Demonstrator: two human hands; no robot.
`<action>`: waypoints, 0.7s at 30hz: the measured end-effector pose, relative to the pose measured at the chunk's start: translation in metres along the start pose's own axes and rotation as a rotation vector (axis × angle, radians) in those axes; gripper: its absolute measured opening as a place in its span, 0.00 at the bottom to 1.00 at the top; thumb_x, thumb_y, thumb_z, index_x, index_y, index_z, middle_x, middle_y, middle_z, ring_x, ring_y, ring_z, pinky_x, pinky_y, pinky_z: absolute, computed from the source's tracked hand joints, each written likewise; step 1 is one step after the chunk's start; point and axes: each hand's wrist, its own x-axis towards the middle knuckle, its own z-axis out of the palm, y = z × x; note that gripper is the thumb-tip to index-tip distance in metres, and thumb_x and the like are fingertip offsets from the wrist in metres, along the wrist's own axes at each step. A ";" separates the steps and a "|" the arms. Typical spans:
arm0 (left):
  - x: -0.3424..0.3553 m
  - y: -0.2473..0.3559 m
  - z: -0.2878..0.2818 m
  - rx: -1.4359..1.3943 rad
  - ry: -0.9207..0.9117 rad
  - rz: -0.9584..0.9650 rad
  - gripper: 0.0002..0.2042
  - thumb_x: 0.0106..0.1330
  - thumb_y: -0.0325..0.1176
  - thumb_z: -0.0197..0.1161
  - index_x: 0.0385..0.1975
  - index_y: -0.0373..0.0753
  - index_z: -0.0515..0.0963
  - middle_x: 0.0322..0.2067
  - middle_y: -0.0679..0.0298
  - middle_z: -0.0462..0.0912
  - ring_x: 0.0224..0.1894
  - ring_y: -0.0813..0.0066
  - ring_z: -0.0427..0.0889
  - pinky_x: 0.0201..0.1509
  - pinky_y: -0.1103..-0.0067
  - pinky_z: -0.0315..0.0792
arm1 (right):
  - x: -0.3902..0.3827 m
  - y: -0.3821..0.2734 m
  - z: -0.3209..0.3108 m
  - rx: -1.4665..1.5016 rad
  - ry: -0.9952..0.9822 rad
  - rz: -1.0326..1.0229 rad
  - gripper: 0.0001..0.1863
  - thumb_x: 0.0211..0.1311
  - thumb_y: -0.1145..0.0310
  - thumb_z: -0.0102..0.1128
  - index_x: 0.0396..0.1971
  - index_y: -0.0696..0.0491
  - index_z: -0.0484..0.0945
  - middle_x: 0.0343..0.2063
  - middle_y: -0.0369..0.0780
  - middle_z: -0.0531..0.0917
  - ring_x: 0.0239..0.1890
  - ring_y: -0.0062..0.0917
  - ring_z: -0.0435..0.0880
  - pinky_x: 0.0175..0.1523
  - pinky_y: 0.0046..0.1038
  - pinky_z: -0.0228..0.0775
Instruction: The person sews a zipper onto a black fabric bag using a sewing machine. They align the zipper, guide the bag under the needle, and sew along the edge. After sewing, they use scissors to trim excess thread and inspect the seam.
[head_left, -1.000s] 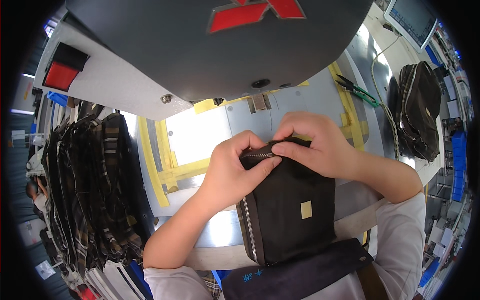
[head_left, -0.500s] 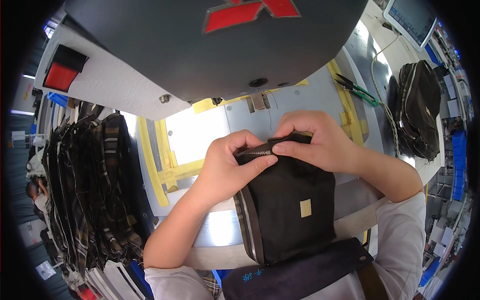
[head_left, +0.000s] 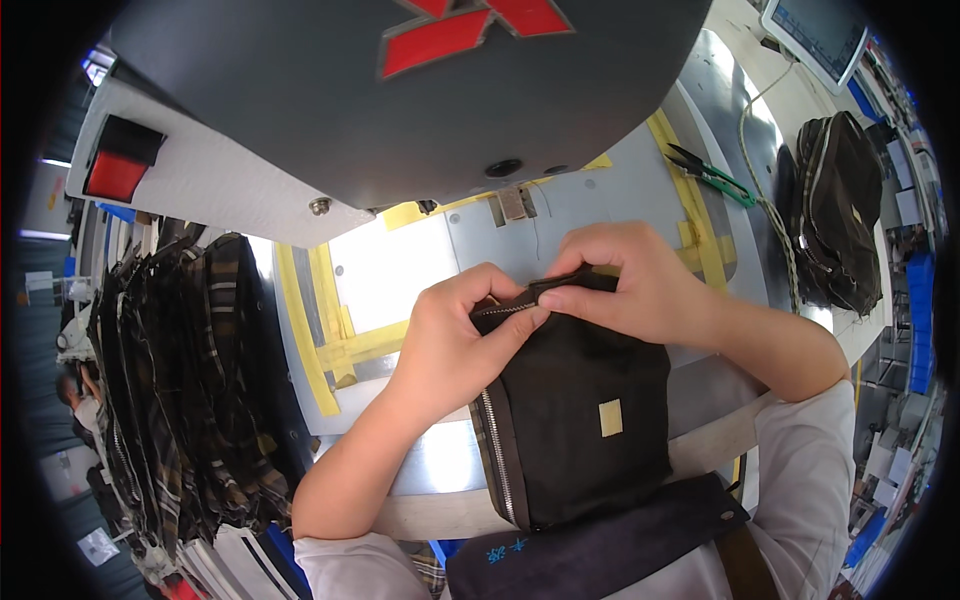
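Note:
A dark brown fabric bag (head_left: 570,420) with a small pale yellow patch lies between my forearms at the table's near edge. A metal zipper (head_left: 499,460) runs down its left side. My left hand (head_left: 465,325) pinches the bag's top edge, where a second stretch of zipper teeth shows under the thumb. Right beside it, my right hand (head_left: 625,275) grips the same edge between thumb and fingers, its thumb tip touching the left one. The fingers behind the fabric are partly hidden.
A large dark sewing machine head (head_left: 400,100) overhangs the taped metal table (head_left: 590,225). Green-handled thread snips (head_left: 715,178) lie to the right, near a cord (head_left: 770,215) and more dark bags (head_left: 840,215). Plaid pieces (head_left: 190,390) hang at the left. A screen (head_left: 818,38) stands far right.
Both hands keep their hold on the bag's top edge; fewer zipper teeth show between the thumbs. The view has shifted slightly.

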 end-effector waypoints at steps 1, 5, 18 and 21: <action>0.001 0.001 -0.003 -0.020 -0.020 -0.044 0.08 0.58 0.28 0.69 0.26 0.33 0.76 0.20 0.67 0.78 0.24 0.85 0.72 0.29 0.84 0.67 | 0.001 0.001 0.000 0.040 0.007 -0.001 0.11 0.55 0.66 0.67 0.31 0.58 0.81 0.26 0.42 0.83 0.27 0.27 0.79 0.32 0.27 0.69; 0.004 0.002 -0.007 -0.074 -0.085 -0.108 0.08 0.57 0.29 0.69 0.26 0.32 0.76 0.21 0.66 0.79 0.25 0.85 0.72 0.30 0.84 0.68 | 0.002 -0.007 -0.006 -0.028 -0.075 0.090 0.07 0.56 0.72 0.65 0.30 0.59 0.79 0.28 0.39 0.81 0.32 0.22 0.79 0.40 0.24 0.69; 0.008 -0.004 -0.014 -0.010 -0.128 -0.015 0.08 0.60 0.31 0.66 0.29 0.32 0.77 0.21 0.66 0.77 0.25 0.84 0.72 0.30 0.83 0.67 | 0.006 -0.010 -0.005 -0.080 -0.063 0.125 0.09 0.56 0.67 0.66 0.31 0.58 0.80 0.25 0.40 0.82 0.28 0.24 0.78 0.35 0.26 0.69; 0.008 -0.008 -0.013 -0.026 -0.117 -0.008 0.08 0.62 0.31 0.64 0.29 0.32 0.77 0.21 0.67 0.77 0.25 0.85 0.70 0.29 0.84 0.66 | 0.005 -0.009 -0.002 -0.116 -0.047 0.074 0.10 0.56 0.66 0.66 0.30 0.58 0.80 0.22 0.41 0.81 0.25 0.26 0.77 0.33 0.27 0.69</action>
